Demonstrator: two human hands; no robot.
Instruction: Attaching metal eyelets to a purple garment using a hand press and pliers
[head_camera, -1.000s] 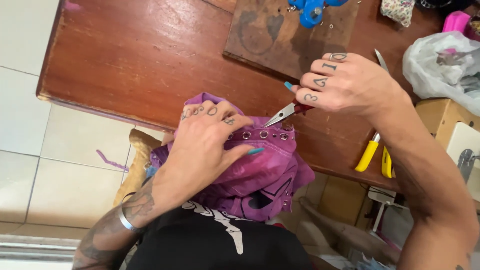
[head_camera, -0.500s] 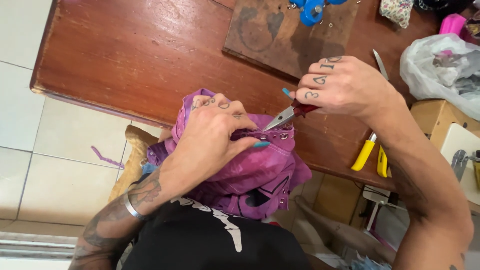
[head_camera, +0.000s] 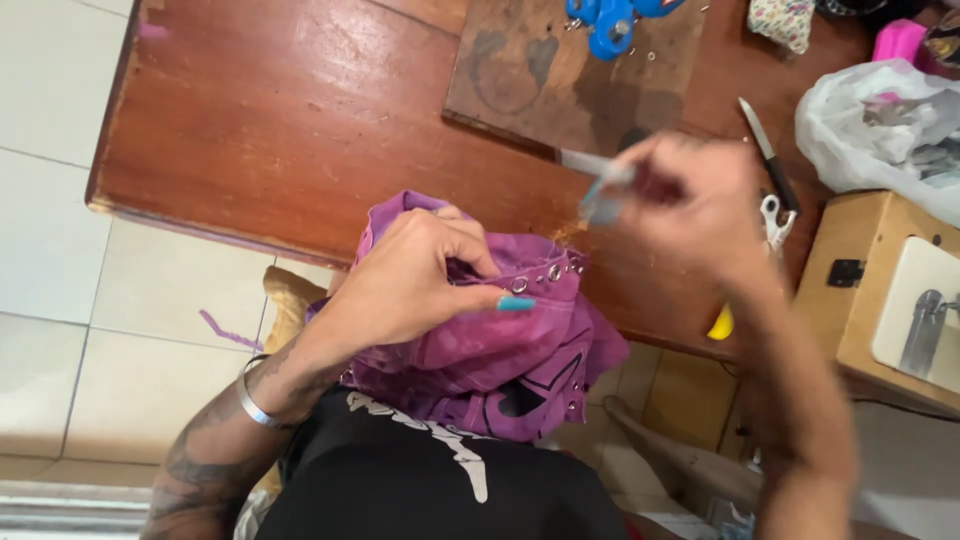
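My left hand (head_camera: 415, 280) grips a bunched purple fabric piece (head_camera: 500, 350) with metal eyelets (head_camera: 550, 272) along one edge, held at the near edge of the wooden table (head_camera: 300, 110). My right hand (head_camera: 690, 205) is blurred with motion above the table, just right of the fabric, and holds small pliers (head_camera: 590, 170) whose metal jaws point left. The tool's tip is clear of the eyelet row.
A dark wooden board (head_camera: 560, 80) with blue tools (head_camera: 610, 20) lies at the table's far side. A white plastic bag (head_camera: 880, 125), a dark-handled tool (head_camera: 768, 155) and white scissors (head_camera: 772, 222) sit at right. A sewing machine table (head_camera: 890, 300) stands beside, with tiled floor (head_camera: 50, 240) at left.
My right hand has lifted the pliers away from the eyelet edge and swung them up and right. My left hand has kept its grip on the fabric.
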